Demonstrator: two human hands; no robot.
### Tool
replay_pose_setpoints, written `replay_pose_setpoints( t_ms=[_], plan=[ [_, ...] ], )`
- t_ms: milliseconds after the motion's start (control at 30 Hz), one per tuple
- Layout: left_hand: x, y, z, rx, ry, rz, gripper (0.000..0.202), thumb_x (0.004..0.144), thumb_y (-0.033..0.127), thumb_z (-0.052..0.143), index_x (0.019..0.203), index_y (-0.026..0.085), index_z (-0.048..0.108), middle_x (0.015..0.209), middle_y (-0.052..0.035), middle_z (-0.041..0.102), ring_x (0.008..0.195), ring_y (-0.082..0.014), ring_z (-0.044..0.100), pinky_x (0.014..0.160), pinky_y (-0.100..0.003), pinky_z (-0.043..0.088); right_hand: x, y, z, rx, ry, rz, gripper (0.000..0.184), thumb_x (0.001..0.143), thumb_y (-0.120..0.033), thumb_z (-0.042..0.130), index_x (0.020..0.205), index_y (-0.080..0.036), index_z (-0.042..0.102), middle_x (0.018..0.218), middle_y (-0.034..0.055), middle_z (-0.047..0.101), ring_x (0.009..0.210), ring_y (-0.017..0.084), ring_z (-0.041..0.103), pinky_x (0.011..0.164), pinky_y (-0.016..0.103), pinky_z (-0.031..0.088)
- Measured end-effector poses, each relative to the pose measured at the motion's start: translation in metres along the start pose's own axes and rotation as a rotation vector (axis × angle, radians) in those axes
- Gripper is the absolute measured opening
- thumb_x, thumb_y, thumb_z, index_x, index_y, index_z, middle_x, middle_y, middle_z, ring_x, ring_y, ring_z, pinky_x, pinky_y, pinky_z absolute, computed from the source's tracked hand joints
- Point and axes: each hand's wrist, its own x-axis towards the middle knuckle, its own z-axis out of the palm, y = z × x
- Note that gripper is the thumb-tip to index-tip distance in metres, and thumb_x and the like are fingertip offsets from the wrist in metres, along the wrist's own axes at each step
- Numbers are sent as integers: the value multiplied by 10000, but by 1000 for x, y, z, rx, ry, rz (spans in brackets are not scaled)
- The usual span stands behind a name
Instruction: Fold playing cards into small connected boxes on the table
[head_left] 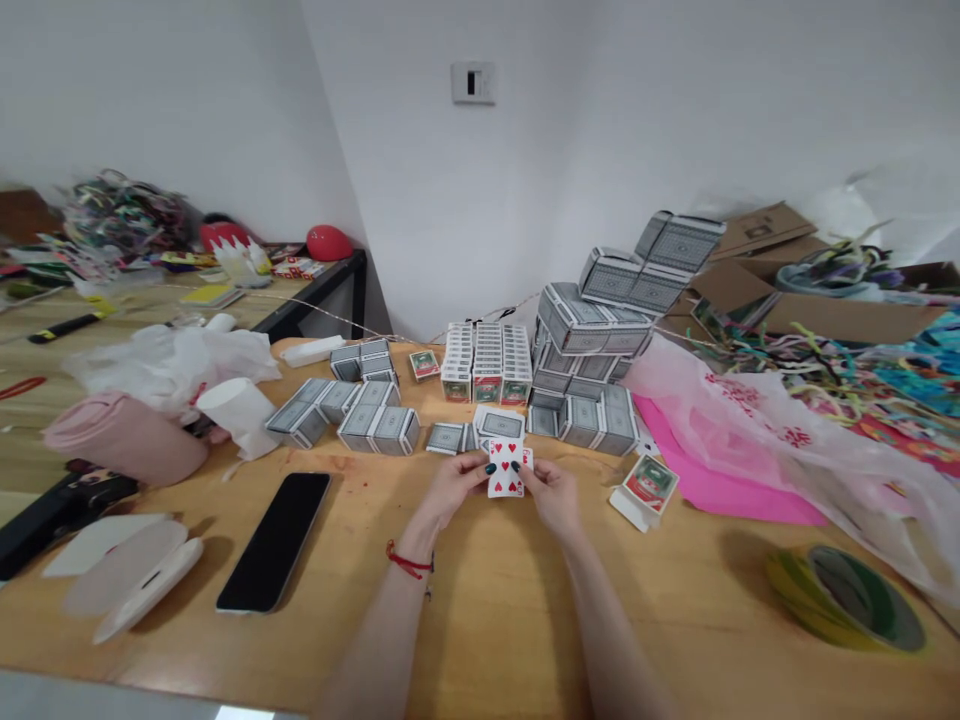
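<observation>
Red-heart playing cards (505,482) are held up face toward me between my two hands, a five of hearts in front and another card's edge showing behind its right side. My left hand (456,490) pinches the left edge, with a dark green thumbnail on the card face. On the right edge, my right hand (551,492) pinches in the same way. Just beyond them lie grey-backed playing cards (501,425), partly covered by the held ones. Folded grey card structures (379,428) stand to the left, and a taller stack of them (592,320) rises at the right.
Rows of card boxes (486,365) stand at the back. An opened card box (649,485) lies right of my hands. A black phone (276,540) lies at left, a tape roll (795,600) at right. Pink sheet (697,480) and plastic bag (750,410) cover the right side.
</observation>
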Motion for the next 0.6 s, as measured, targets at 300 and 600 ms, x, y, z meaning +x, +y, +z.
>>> replay_pose_setpoints(
  t_ms=[300, 600],
  plan=[
    [-1, -4, 4, 49, 137, 27, 303, 543, 337, 754, 732, 112, 683, 715, -61, 689, 624, -158, 599, 636, -291, 475, 1, 3, 4, 9, 8, 31, 391, 602, -544, 653, 627, -155, 627, 577, 22, 634, 502, 133, 521, 496, 243, 413],
    [5, -13, 6, 235, 309, 182, 173, 624, 265, 644, 546, 141, 553, 507, 32, 525, 494, -91, 445, 513, -216, 365, 0, 3, 7, 17, 11, 53, 389, 580, -551, 662, 544, -173, 578, 483, -19, 556, 445, 107, 447, 455, 226, 359]
  ],
)
